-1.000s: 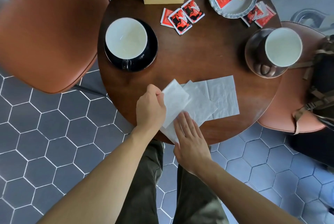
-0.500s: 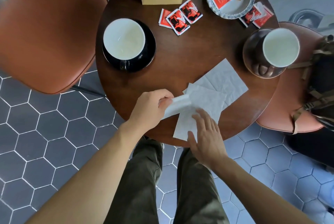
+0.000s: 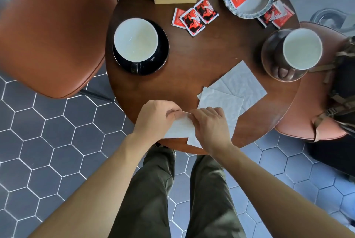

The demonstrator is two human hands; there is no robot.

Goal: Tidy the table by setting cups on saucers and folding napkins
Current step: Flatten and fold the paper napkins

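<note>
**Napkin pinched at the near edge — risk of a crooked fold or a drop**

A napkin is pinched between both hands at the near edge of the tabletop. The left hand is closed on its left side, the right hand on its right, fingertips almost meeting over the top edge. Its lower part overhangs the rim, above the floor.

Two more napkins lie flat and overlapping just right of the hands, one corner under the right hand. Both cups are already seated on saucers, left and right, well apart from the fold.

Judged from here, the thin paper could be creased off-square if the edges are not matched before pressing. The overhanging part could slip to the floor if the pinch is loosened. The napkin beneath could be dragged along by the right hand — and pulled off the rim with it.
</note>
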